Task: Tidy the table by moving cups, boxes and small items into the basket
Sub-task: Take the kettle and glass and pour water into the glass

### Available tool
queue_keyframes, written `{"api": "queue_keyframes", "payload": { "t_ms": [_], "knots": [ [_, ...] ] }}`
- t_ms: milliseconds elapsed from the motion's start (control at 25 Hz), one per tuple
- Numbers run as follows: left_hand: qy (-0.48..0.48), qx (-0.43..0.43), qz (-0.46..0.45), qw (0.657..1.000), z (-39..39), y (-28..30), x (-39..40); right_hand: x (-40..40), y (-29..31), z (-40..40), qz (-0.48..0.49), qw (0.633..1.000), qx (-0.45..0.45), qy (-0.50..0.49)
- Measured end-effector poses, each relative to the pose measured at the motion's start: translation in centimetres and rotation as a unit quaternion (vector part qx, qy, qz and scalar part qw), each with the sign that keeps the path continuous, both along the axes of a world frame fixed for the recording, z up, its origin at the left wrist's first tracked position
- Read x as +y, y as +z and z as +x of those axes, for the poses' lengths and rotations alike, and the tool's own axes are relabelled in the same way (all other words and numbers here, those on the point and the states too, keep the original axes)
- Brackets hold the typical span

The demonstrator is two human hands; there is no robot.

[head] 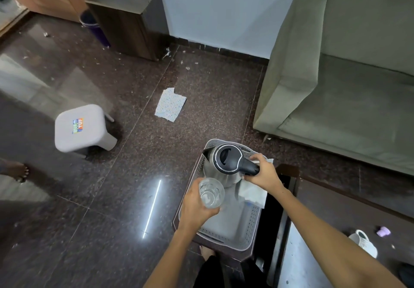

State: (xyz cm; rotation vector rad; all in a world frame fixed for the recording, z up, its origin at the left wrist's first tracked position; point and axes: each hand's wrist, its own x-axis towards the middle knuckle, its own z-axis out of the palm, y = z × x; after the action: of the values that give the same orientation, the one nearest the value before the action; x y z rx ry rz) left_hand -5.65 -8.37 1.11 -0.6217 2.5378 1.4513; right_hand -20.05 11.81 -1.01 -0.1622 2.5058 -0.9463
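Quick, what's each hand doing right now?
Left hand: holding a clear glass over the basket.
Right hand: gripping the kettle by its black handle.

kettle in basket, glass over its left rim, stool far left

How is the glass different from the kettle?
The glass is clear and see-through; the kettle is shiny metal with a black lid and handle. The glass looks much smaller than the kettle. The left hand holds the glass round its side; the right hand grips the kettle by its handle. The glass is open on top; the kettle's lid is down. Both are over the grey basket.
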Motion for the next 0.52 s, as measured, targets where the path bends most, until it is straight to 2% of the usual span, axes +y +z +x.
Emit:
{"api": "queue_keyframes", "payload": {
  "t_ms": [160, 400, 520],
  "knots": [
    [0.008, -0.003, -0.006, 1.0, 0.3, -0.2, -0.2, -0.4, -1.1, 1.8, -0.051, 0.998, 0.025, -0.041],
    [0.013, -0.014, -0.012, 1.0, 0.8, -0.3, -1.0, -2.7, -0.2, 5.0, -0.126, 0.983, 0.014, -0.133],
    [0.014, -0.012, -0.019, 1.0, 1.0, -0.4, -1.3, -4.6, 1.3, 5.1, -0.144, 0.98, 0.038, -0.133]
  ]
}}
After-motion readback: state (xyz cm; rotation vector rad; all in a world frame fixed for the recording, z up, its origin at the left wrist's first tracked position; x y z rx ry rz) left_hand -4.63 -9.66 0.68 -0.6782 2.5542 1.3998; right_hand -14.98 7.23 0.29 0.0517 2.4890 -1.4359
